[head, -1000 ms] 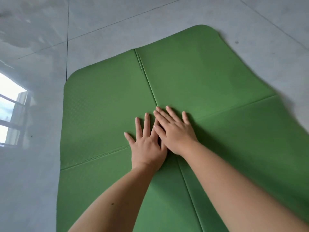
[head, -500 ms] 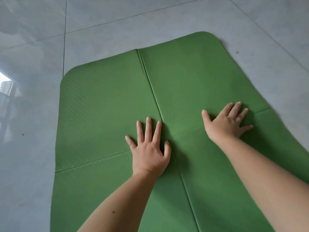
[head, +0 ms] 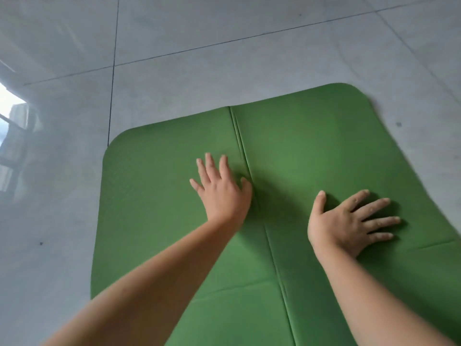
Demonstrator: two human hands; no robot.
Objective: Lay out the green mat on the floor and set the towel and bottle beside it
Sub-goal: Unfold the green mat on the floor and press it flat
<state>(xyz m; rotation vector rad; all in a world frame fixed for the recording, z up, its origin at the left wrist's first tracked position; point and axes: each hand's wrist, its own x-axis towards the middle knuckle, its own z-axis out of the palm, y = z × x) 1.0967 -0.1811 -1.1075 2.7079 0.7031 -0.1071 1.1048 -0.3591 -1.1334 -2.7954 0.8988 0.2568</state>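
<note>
Previously together, the flat-fingered, empty left hand (head: 222,193) and right hand (head: 346,223) are spreading apart across the crease (head: 240,141) between them, flattening the rectangular green foam mat (head: 154,196).

Soft daylight glares off the glossy floor (head: 62,171) at left; hands cast faint shadows; edges blur and bend.

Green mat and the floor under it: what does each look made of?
Green mat: probably foam or rubber with a matte finish. It shows no shine, has rounded corners, and its pressed-in fold creases hold their shape. Floor: large glossy tiles, likely polished ceramic or stone, with thin grout lines and a mirrored window reflection at the left. Look alone cannot confirm either material.
</note>
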